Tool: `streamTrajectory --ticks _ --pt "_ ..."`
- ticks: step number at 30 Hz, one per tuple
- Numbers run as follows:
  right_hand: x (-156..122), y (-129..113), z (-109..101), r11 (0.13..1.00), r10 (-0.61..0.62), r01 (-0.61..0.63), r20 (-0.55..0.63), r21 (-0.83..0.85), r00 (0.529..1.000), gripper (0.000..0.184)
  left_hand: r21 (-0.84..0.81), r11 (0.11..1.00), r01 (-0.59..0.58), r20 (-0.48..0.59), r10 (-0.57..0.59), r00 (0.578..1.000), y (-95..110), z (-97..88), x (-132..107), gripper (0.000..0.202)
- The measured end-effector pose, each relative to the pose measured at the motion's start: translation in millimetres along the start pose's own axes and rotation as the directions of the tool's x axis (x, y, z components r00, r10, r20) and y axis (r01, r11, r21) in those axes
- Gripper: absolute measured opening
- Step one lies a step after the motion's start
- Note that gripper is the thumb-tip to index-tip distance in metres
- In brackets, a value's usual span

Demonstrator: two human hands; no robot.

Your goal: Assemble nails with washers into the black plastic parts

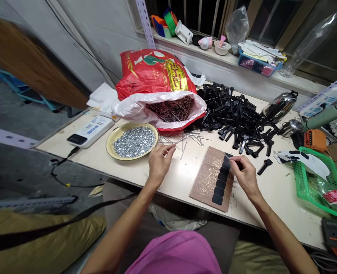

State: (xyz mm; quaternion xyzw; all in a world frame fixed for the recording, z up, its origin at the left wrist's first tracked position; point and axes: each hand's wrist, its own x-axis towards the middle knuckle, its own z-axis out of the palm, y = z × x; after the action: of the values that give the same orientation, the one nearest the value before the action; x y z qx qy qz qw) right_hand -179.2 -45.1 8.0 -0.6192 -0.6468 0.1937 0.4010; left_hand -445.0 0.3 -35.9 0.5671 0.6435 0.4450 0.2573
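My right hand (pixel 245 177) pinches a thin metal pin (pixel 227 155) over the top end of a brown board (pixel 201 179). A row of black rounded squares (pixel 220 184) runs along the board's right side, with pale specks scattered to their left. My left hand (pixel 160 161) hovers right beside a yellow dish (pixel 109 146) of small shiny metal pieces (pixel 135 140). Its thumb and fingertips are drawn together; whether anything sits between them is too small to tell. Just beyond its fingertips lie loose long metal pins (pixel 195 137).
Behind, a red bag (pixel 154 72) lies open, full of long pins. Black plastic parts (pixel 231 110) are heaped at its right. A white power bank (pixel 91 131) with a cable lies left, a green basket (pixel 302 182) right. Metal vessels (pixel 281 104) stand at the back right.
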Motion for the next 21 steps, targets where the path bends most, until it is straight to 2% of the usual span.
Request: streamTrajectory --ticks 3,6,9,15,18,21 --pt "-4 4 4 0.998 -0.048 0.049 0.017 -0.048 0.999 0.013 0.227 0.959 -0.168 0.110 0.146 0.983 -14 9.4 -3 0.015" --pt "-6 4 7 0.992 -0.100 0.101 0.014 -0.081 0.995 0.012 0.293 0.892 -0.343 0.260 0.271 0.927 -16 30.7 -10 0.018" --pt "-6 3 7 0.986 -0.143 0.144 0.018 -0.085 0.990 0.012 0.328 0.829 -0.453 0.359 0.334 0.872 -17 50.6 -13 0.021" --pt "-7 3 11 0.970 -0.230 0.231 0.021 -0.077 0.973 0.012 0.342 0.750 -0.567 0.447 0.401 0.800 -25 67.0 -10 0.021" --pt "-9 3 19 0.964 -0.242 0.244 0.032 -0.103 0.970 0.016 0.322 0.759 -0.566 0.428 0.417 0.802 -31 69.3 -10 0.022" --pt "-10 2 27 0.956 -0.244 0.252 0.068 -0.153 0.967 0.018 0.294 0.793 -0.534 0.399 0.406 0.822 -35 71.5 -10 0.018"
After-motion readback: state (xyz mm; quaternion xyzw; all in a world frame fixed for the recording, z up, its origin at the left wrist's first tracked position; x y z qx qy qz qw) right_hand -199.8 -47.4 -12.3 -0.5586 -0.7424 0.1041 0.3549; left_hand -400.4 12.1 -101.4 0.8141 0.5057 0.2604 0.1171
